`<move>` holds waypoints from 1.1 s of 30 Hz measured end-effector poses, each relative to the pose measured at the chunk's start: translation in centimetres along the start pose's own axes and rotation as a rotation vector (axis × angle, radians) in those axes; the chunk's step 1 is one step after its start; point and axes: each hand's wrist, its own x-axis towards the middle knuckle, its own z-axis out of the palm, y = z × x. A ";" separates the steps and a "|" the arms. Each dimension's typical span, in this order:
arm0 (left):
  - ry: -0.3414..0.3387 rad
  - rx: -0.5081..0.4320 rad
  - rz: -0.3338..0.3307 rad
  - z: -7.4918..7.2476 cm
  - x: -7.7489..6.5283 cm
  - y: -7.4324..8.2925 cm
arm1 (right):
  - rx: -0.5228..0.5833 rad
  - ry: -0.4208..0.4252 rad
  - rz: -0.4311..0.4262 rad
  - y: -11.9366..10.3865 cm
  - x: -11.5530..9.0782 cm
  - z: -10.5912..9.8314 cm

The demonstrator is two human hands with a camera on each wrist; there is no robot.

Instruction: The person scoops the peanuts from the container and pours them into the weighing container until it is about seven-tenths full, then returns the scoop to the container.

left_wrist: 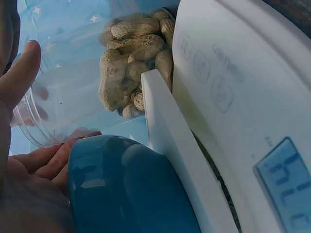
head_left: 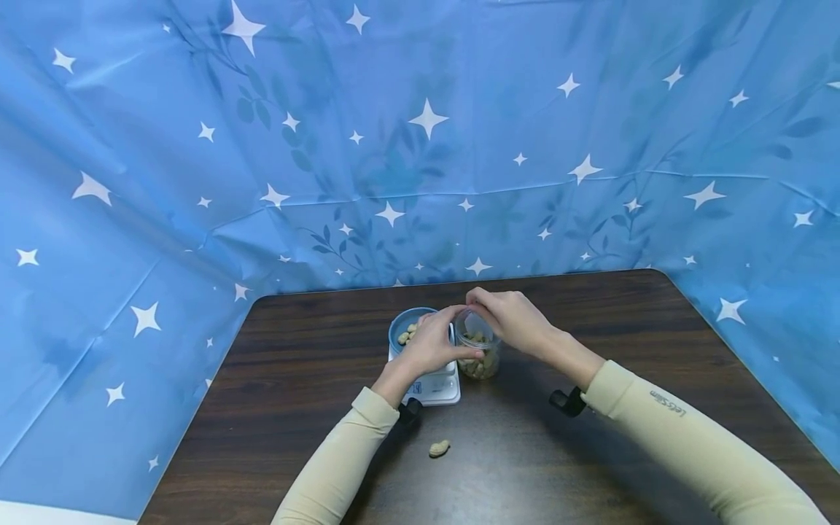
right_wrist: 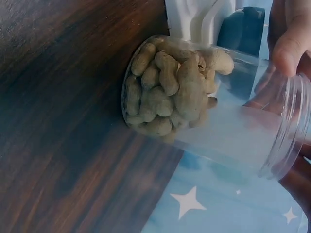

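Observation:
A clear plastic jar (head_left: 477,364), its lower part filled with peanuts (right_wrist: 167,92), stands upright just right of the kitchen scale (head_left: 438,391). My left hand (head_left: 433,344) grips the jar near its rim, the thumb (left_wrist: 22,75) on the near side and the fingers behind. Over the jar's mouth bends my right hand (head_left: 515,317); its fingertips are hidden, and I cannot tell whether they hold anything. A blue bowl (left_wrist: 126,184) sits on the scale beside the jar, with several peanuts (head_left: 407,334) in it.
One loose peanut (head_left: 439,448) lies on the dark wooden table (head_left: 295,394), in front of the scale. The scale's display (left_wrist: 286,182) is lit with digits, partly cut off. Behind the table hangs a blue cloth (head_left: 367,146) with white stars.

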 end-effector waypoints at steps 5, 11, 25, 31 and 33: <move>0.005 -0.014 0.001 0.1 0.1 0.0 | -0.005 -0.010 0.152 -0.8 -0.1 0.8; 0.003 -0.014 0.003 0.1 0.2 -0.1 | 0.004 0.070 0.287 -1.4 0.3 1.2; -0.015 -0.016 -0.019 0.0 0.3 0.0 | 0.060 0.149 0.405 -1.1 0.7 0.2; -0.008 -0.005 -0.020 0.0 0.3 -0.1 | 0.109 0.069 0.421 -1.5 0.8 0.9; -0.012 -0.006 -0.025 -0.1 0.3 -0.1 | 0.116 0.083 0.450 -1.6 0.9 0.8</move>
